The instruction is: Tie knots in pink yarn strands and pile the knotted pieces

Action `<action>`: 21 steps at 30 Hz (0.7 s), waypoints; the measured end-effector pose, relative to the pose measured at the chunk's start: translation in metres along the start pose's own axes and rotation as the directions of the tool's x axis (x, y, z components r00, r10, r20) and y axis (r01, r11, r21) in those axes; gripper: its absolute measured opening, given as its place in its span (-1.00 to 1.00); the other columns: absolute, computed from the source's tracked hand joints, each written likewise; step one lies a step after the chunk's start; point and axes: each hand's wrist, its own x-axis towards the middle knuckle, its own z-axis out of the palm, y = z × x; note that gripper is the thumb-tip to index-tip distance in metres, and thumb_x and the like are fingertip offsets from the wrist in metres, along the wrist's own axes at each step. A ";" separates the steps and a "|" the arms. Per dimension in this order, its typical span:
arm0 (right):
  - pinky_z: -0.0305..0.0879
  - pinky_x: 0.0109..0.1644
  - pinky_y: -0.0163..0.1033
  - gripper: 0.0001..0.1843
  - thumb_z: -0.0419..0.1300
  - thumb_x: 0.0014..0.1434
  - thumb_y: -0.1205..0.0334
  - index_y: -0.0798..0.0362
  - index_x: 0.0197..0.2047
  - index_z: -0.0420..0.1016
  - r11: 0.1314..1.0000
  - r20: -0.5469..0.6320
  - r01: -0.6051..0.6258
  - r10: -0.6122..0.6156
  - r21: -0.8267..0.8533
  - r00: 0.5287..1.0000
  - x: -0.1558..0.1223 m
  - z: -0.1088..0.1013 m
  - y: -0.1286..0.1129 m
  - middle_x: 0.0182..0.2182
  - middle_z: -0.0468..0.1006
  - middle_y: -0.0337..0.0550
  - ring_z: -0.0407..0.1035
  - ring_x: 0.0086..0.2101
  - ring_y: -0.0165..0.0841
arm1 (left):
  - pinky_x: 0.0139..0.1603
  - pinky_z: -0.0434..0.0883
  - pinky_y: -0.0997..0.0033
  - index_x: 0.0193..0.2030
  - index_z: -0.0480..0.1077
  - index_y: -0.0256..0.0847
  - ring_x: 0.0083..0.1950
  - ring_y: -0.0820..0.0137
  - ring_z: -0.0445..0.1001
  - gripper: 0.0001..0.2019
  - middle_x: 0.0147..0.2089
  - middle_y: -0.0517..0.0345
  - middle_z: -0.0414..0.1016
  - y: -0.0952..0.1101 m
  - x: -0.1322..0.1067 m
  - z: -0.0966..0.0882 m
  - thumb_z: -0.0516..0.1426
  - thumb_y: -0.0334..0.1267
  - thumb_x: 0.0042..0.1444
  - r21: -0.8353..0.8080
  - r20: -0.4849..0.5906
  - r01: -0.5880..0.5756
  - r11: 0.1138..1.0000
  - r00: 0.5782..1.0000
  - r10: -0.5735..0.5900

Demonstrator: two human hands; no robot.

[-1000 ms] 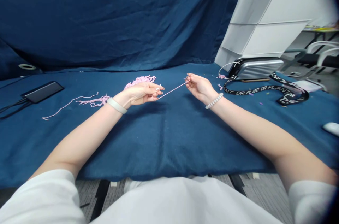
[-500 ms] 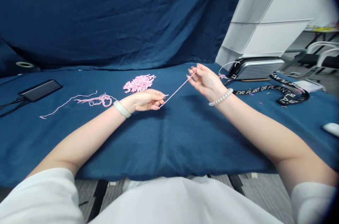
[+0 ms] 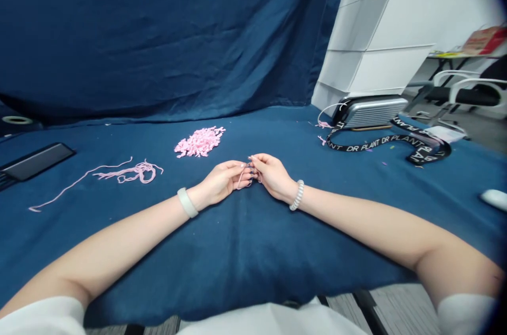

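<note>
My left hand (image 3: 224,183) and my right hand (image 3: 271,175) meet in the middle of the blue cloth, fingertips together. Both pinch a short piece of pink cord (image 3: 240,179), mostly hidden by my fingers. Beyond my left hand lies a heap of cut pink cord pieces (image 3: 200,141). Further left, a long loose pink cord (image 3: 130,172) trails across the cloth in a tangled loop. A pale bangle (image 3: 187,202) circles my left wrist, and a pearl bracelet (image 3: 297,195) circles my right.
A black phone (image 3: 35,161) lies at the far left. To the right are a silver case (image 3: 368,112), a black "DR PLANT" lanyard (image 3: 388,140) and a white mouse (image 3: 494,199). A white drawer unit (image 3: 372,28) stands behind, with chairs (image 3: 467,89) beyond.
My hands have come together from apart. The cord no longer stretches in a straight line between them. The view has shifted, so the table items sit lower in the frame.
</note>
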 end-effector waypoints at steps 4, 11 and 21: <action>0.08 -0.54 -0.40 -0.72 0.31 -0.12 0.09 0.10 -0.41 0.43 0.996 0.030 0.046 -0.044 -0.073 0.999 -0.003 -0.001 -0.001 -0.56 0.40 -0.30 0.21 -0.59 -0.55 | -0.28 0.48 0.44 -0.33 0.40 -0.37 -0.37 0.45 0.49 -0.94 -0.42 0.05 0.48 -0.003 0.000 0.002 0.19 -0.44 0.02 0.018 -0.020 -0.051 0.999 0.998 0.051; 0.11 -0.50 -0.38 -0.75 0.33 -0.16 0.16 0.10 -0.38 0.49 1.000 0.022 0.008 -0.007 -0.020 1.000 -0.003 0.000 -0.002 -0.55 0.43 -0.28 0.23 -0.56 -0.54 | -0.39 0.45 0.48 -0.39 0.37 -0.34 -0.45 0.48 0.48 -0.86 -0.46 0.07 0.48 -0.008 -0.003 0.003 0.25 -0.36 -0.04 0.062 -0.079 -0.121 0.991 0.989 0.126; 0.22 -0.41 -0.35 -0.84 0.36 -0.12 0.22 0.09 -0.46 0.49 0.994 0.165 -0.063 0.047 0.091 0.985 -0.009 0.001 -0.007 -0.57 0.43 -0.28 0.25 -0.54 -0.53 | -0.45 0.41 0.54 -0.36 0.43 -0.36 -0.43 0.46 0.48 -0.82 -0.41 0.03 0.51 -0.009 -0.004 0.002 0.29 -0.33 -0.10 0.087 -0.059 -0.175 0.981 0.982 0.180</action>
